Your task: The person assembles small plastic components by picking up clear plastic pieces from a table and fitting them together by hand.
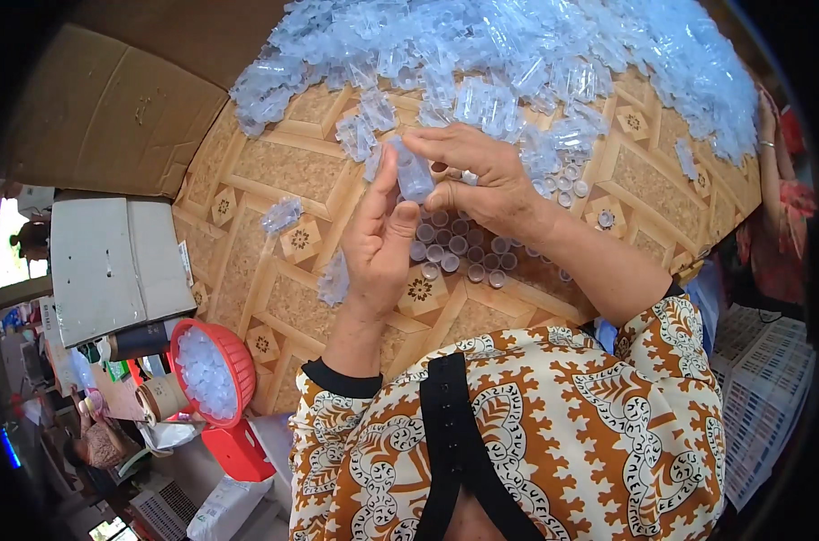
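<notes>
A translucent plastic container (pixel 415 173), small and boxy, stands between my two hands above the table. My left hand (pixel 379 239) presses against its left side, fingers stretched upward and thumb at its lower end. From the right, my right hand (pixel 481 176) grips it with the thumb low and the fingers over its top. Beneath my hands lie several small round clear caps (pixel 458 244), partly hidden by the right hand. Beyond them, loose clear plastic pieces (pixel 488 106) are strewn at the edge of a large heap.
The large heap of clear plastic pieces (pixel 517 36) covers the far side of the wood-patterned table (pixel 288 171). A cardboard box (pixel 112 108) rises at the left. Below it, a red basket (pixel 240 370) holds clear pieces. Another person's arm (pixel 768 149) is at the far right.
</notes>
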The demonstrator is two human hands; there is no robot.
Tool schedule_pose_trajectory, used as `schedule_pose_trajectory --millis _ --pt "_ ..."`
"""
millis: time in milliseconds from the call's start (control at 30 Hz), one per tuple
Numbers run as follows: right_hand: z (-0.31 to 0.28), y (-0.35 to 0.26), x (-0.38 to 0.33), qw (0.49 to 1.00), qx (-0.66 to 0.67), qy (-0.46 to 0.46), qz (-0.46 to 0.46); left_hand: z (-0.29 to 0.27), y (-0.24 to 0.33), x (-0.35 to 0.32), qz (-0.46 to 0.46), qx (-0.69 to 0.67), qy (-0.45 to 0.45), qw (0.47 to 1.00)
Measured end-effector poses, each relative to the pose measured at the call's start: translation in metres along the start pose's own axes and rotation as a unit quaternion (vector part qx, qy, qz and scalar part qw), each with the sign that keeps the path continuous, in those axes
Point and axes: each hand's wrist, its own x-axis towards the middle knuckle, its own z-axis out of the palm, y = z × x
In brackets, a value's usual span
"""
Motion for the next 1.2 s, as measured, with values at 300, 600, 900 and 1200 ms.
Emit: schedule_pose_trajectory --millis 300,600,900,1200 --pt "0.04 -0.034 -0.001 0.973 -0.197 0.088 -0.084 0.005 -0.005 -0.006 0.003 0.011 0.075 0.997" --pt "0.002 -0.026 0.007 0.997 -0.036 0.063 -0.03 0.001 0.0 0.001 0.012 0.016 0.141 0.99" --pt "-0.019 0.0 0.012 0.904 -0.403 -0.066 0.125 0.008 0.001 -0.007 0.006 0.071 0.076 0.995" --pt "-0.01 0.009 0.014 0.927 -0.367 -0.04 0.069 0.016 0.007 -0.009 -0.049 0.044 0.063 0.996"
